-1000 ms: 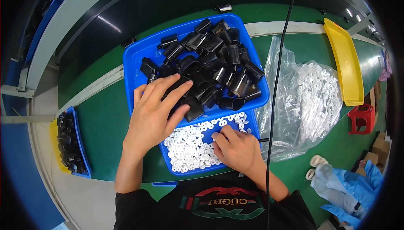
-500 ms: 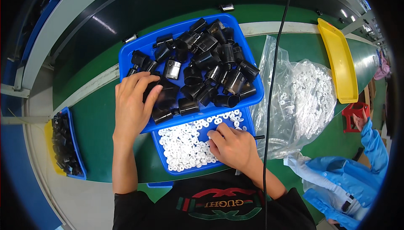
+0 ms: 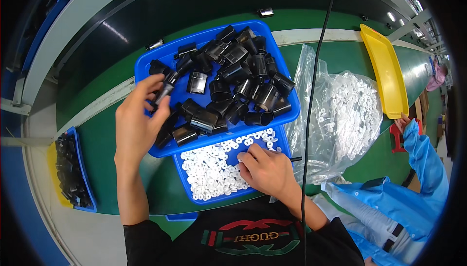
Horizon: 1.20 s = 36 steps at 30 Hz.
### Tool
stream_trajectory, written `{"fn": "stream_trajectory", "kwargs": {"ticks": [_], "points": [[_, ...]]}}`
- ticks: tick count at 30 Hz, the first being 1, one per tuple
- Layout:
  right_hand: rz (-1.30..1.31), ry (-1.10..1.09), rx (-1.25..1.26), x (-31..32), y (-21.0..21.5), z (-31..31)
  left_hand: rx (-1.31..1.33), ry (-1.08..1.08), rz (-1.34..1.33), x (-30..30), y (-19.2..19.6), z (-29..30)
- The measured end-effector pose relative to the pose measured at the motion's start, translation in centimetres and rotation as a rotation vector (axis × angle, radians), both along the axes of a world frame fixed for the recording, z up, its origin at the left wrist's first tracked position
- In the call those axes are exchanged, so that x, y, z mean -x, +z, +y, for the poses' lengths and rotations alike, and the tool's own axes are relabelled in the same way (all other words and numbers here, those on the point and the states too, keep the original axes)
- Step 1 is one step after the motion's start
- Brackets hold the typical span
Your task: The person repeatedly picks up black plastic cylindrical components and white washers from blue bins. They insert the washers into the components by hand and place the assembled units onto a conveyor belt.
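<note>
My left hand (image 3: 138, 117) is over the left side of a large blue tray (image 3: 221, 136), its thumb and fingers closed about a glossy black cylindrical part (image 3: 164, 92). Many similar black hollow parts (image 3: 237, 72) are heaped in that tray, and one of them shows a silvery face (image 3: 197, 82). Lower down, my right hand (image 3: 267, 169) rests over a smaller blue tray (image 3: 233, 199) of small white rings (image 3: 206, 173). Its fingers are curled around a thin black rod (image 3: 296, 159), whose end sticks out to the right. Something white shows by the fingertips; the rod's other end is hidden.
Right of the trays lies a clear plastic bag (image 3: 352, 115) full of white rings. Beyond it are a yellow tray (image 3: 386, 74) and a person in blue sleeves (image 3: 428, 156). A black cable (image 3: 311, 115) hangs across the view. Another bin of black parts (image 3: 73, 168) stands left.
My left hand has moved left from the heap and now grips a black part. My right hand stays nearly in place. The other person's hand has reached the yellow tray.
</note>
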State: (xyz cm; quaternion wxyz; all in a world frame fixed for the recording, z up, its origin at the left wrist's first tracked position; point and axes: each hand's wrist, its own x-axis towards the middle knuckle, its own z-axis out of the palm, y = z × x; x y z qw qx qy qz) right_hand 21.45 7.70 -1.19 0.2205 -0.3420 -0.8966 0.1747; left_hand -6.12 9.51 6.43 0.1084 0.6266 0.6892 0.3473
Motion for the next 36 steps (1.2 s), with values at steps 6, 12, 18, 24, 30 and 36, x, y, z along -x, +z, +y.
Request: {"fn": "stream_trajectory", "kwargs": {"ticks": [6,12,18,24,30,36], "points": [[0.182,0.01,-0.036,0.0,0.6,0.2,0.095,-0.239,-1.037,-1.0,-0.5,-5.4],[0.293,0.079,0.053,0.8,2.7,1.0,0.106,-0.576,-0.859,-1.7,-3.1,-7.6],[0.379,0.127,0.255,1.4,5.2,1.4,0.121,-0.414,-1.11,-3.2,-3.5,-7.7],[0.486,0.138,0.302,2.3,6.2,0.6,0.004,-0.503,-0.999,-3.6,-5.3,-7.6],[0.438,0.219,0.146,3.5,6.3,0.8,-0.007,-0.454,-0.977,-4.2,-5.7,-7.8],[0.379,0.158,0.147,3.5,5.4,0.3,-0.018,-0.428,-0.995,-4.6,-6.3,-7.9]]}}
